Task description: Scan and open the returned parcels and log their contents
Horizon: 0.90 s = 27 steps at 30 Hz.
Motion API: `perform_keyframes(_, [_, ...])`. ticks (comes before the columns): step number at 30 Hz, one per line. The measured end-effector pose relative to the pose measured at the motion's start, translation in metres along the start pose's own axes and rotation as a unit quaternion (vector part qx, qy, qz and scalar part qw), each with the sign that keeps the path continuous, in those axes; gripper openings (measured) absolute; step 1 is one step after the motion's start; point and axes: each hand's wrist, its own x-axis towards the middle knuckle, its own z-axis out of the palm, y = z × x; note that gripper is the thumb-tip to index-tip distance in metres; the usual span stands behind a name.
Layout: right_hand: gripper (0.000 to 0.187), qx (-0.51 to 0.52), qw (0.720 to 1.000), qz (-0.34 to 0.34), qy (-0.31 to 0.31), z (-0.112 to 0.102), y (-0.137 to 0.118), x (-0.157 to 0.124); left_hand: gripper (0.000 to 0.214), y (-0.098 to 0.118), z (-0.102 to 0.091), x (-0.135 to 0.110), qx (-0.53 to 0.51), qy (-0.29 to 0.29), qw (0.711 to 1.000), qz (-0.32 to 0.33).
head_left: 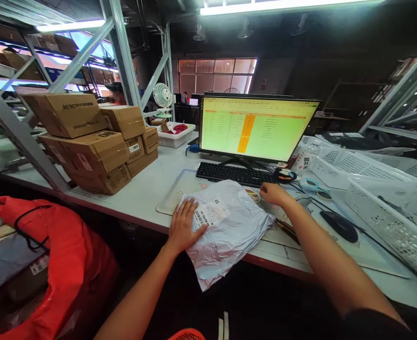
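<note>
A grey plastic mailing bag lies crumpled at the desk's front edge, one corner hanging over it. Its white shipping label faces up. My left hand rests flat on the bag's left side, fingers stretched out and touching the label's edge. Just past the bag's right side, my right hand is closed with curled fingers, near the front of the black keyboard. Whatever those fingers hold, if anything, is hidden. Below my right forearm is a thin pen-like item, partly covered.
Cardboard boxes are stacked at the left, beside a metal rack post. A lit monitor stands behind the keyboard. On the right are a black mouse and white plastic baskets. A red sack holding parcels stands lower left.
</note>
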Motion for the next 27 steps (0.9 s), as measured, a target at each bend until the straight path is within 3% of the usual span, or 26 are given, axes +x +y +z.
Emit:
perform_keyframes(5, [0.046, -0.020, 1.000, 0.012, -0.010, 0.021, 0.036, -0.094, 0.074, 0.001, -0.010, 0.000, -0.002, -0.027, 1.000, 0.009])
perform_keyframes(8, [0.051, 0.003, 1.000, 0.010, 0.012, 0.047, 0.059, -0.138, 0.086, -0.001, -0.027, -0.010, -0.029, -0.103, 0.989, 0.099])
perform_keyframes(11, [0.051, 0.035, 0.996, -0.011, 0.079, 0.073, 0.073, -0.159, 0.106, -0.007, -0.042, -0.024, -0.055, -0.221, 0.947, 0.228])
perform_keyframes(14, [0.052, 0.044, 0.990, -0.023, 0.135, 0.088, 0.074, -0.160, 0.094, -0.015, -0.047, -0.028, -0.042, -0.242, 0.931, 0.271])
perform_keyframes(18, [0.054, 0.068, 0.980, -0.006, 0.186, 0.093, 0.064, -0.156, 0.050, -0.019, -0.053, -0.010, -0.068, -0.203, 0.940, 0.266])
perform_keyframes(20, [0.055, 0.107, 0.973, 0.004, 0.203, 0.086, 0.060, -0.156, 0.038, -0.016, -0.064, 0.005, -0.102, -0.171, 0.955, 0.219])
perform_keyframes(21, [0.056, 0.129, 0.969, 0.010, 0.213, 0.080, 0.059, -0.157, 0.032, -0.013, -0.072, 0.013, -0.116, -0.132, 0.969, 0.173])
perform_keyframes(23, [0.057, 0.168, 0.959, 0.024, 0.226, 0.064, 0.059, -0.163, 0.023, -0.007, -0.092, 0.032, -0.143, 0.003, 0.989, 0.043])
perform_keyframes(25, [0.060, 0.193, 0.952, 0.039, 0.235, 0.043, 0.058, -0.172, 0.025, -0.003, -0.110, 0.051, -0.188, 0.144, 0.968, -0.086])
perform_keyframes(27, [0.065, 0.197, 0.946, 0.060, 0.250, 0.021, 0.058, -0.182, 0.032, -0.004, -0.117, 0.069, -0.248, 0.207, 0.930, -0.173])
